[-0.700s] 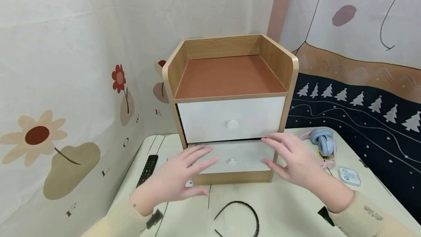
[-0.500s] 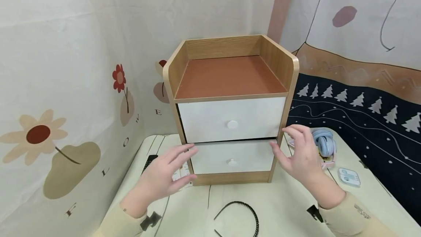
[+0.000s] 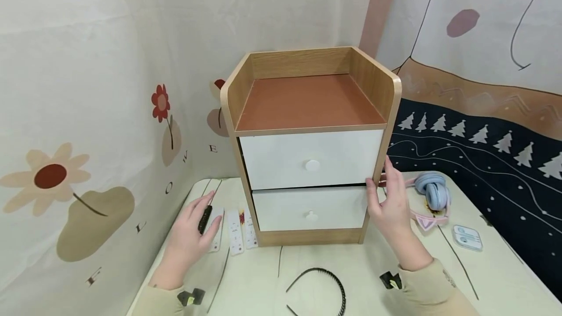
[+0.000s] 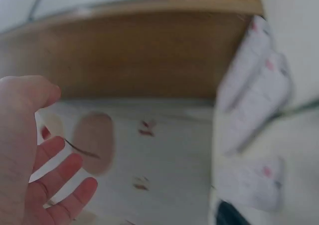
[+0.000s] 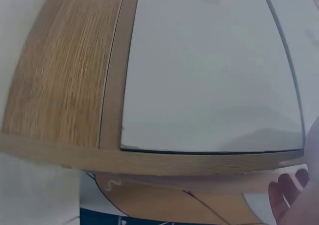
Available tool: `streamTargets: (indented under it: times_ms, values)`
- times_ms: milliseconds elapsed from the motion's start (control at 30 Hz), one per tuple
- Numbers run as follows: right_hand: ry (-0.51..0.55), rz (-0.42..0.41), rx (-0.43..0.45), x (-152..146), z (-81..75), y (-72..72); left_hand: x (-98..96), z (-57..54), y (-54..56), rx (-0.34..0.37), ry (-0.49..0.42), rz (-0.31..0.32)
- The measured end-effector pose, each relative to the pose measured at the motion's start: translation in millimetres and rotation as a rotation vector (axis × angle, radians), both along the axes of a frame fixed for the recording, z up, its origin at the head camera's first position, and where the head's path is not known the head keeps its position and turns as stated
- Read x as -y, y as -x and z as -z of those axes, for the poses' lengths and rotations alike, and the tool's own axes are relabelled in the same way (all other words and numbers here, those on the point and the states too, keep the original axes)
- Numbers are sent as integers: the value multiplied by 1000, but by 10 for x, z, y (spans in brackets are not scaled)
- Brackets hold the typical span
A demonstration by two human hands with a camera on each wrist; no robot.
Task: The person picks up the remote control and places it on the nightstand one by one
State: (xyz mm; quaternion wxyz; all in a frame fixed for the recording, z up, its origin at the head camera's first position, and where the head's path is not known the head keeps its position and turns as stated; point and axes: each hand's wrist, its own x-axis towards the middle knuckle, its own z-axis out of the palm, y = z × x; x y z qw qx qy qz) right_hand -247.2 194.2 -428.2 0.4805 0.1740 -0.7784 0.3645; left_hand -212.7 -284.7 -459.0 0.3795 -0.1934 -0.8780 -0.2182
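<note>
A small wooden two-drawer cabinet (image 3: 379, 160) stands upright, with a white upper drawer (image 3: 276, 160) and lower drawer (image 3: 281, 211), both closed. My right hand (image 3: 392, 211) is at the cabinet's right edge, its thumb at the front edge and its fingers extended along the side. My left hand (image 3: 186, 238) hovers left of the cabinet with fingers spread and nothing held. In the head view it partly covers a black remote control (image 3: 204, 219). In the left wrist view, the left hand's fingers (image 4: 65, 170) are apart from the cabinet's side panel (image 4: 124, 55).
Long white strips with small markings (image 3: 235, 232) lie left of the cabinet. A black headband (image 3: 341, 291) lies in front. To the right are blue-and-pink headphones (image 3: 434, 193) and a clear case with earphones (image 3: 467, 236). Printed fabric hangs behind the table (image 3: 325, 257).
Both hands have moved outward from the lower drawer's front. The left went left toward the remote control; the right went to the cabinet's right edge. The cabinet has stayed put.
</note>
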Motion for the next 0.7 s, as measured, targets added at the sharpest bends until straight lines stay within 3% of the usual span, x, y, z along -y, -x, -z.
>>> streamTargets:
  times_ms: [167,300,533,700]
  values:
    - [37,-8,-39,23,75,65,168,252,28,222,-73,-163]
    - [74,-4,-34,62,106,68,302,429,63,355,-85,-262]
    - [99,2,-36,88,84,36,476,678,129,527,-68,-336]
    - [97,2,-32,80,81,29,531,784,178,655,-69,-378]
